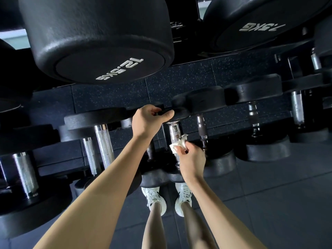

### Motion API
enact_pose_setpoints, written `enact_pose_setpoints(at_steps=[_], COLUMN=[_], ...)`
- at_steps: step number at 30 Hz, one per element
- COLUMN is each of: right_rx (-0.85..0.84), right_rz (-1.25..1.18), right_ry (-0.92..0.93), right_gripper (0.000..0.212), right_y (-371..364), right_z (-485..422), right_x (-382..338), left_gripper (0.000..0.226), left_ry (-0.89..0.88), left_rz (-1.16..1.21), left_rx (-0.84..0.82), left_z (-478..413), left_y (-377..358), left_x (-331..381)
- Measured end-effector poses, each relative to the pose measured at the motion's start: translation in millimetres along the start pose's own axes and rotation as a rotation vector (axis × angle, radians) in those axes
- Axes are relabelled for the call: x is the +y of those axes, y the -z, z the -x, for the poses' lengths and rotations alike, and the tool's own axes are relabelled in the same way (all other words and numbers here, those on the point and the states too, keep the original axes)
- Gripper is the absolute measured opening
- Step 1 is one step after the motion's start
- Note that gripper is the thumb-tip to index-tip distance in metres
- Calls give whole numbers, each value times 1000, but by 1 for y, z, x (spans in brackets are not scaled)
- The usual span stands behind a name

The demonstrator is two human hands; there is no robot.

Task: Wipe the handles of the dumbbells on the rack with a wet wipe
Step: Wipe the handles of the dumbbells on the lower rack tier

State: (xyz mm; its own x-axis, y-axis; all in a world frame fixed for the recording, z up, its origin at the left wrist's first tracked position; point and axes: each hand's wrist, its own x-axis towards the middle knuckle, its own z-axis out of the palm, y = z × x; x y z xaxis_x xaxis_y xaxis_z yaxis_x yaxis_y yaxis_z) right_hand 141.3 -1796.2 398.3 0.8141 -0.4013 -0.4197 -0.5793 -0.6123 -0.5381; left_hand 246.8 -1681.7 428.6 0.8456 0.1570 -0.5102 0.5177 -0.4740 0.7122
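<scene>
Black dumbbells with chrome handles lie in rows on a dark rack. At the centre, a small dumbbell shows its shiny knurled handle (pixel 173 133). My right hand (pixel 191 159) pinches a crumpled white wet wipe (pixel 178 144) against the lower part of that handle. My left hand (pixel 147 119) grips the far black head (pixel 181 112) of the same dumbbell, thumb on its rim. The handle's lower end is partly hidden behind my right hand.
A large 12.5KG head (pixel 100 42) and a 7.5KG head (pixel 258 22) hang close overhead on the upper tier. More dumbbells sit left (pixel 104 142) and right (pixel 255 121). My feet in white shoes (pixel 154 198) stand on the dark speckled floor below.
</scene>
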Motion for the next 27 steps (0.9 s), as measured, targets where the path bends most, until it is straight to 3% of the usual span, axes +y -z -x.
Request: enact_pose_setpoints(at_steps=[4, 8, 13, 17, 20, 23, 27], right_rx=[-26, -41, -109, -278, -322, -256, 36], right_rz=[159, 140, -156, -394, -526, -629, -542], right_ry=[134, 180, 32, -2, -93, -198, -107], right_gripper=[31, 28, 41, 17, 28, 23, 22], right_y=[-6, -1, 1, 12, 17, 16, 11], right_z=[-9, -14, -22, -30, -36, -38, -27], right_x=[-8, -17, -16, -7, -3, -9, -10], left_gripper=[30, 31, 31, 30, 27, 28, 28], left_ry=[-2, 10, 15, 13, 19, 44, 48], left_rz=[-16, 3, 27, 37, 57, 87, 95], left_rx=[-2, 8, 32, 41, 48, 28, 22], left_z=[-1, 0, 3, 5, 7, 6, 7], left_y=[1, 0, -2, -3, -3, -2, -1], left_x=[0, 0, 0, -1, -1, 1, 3])
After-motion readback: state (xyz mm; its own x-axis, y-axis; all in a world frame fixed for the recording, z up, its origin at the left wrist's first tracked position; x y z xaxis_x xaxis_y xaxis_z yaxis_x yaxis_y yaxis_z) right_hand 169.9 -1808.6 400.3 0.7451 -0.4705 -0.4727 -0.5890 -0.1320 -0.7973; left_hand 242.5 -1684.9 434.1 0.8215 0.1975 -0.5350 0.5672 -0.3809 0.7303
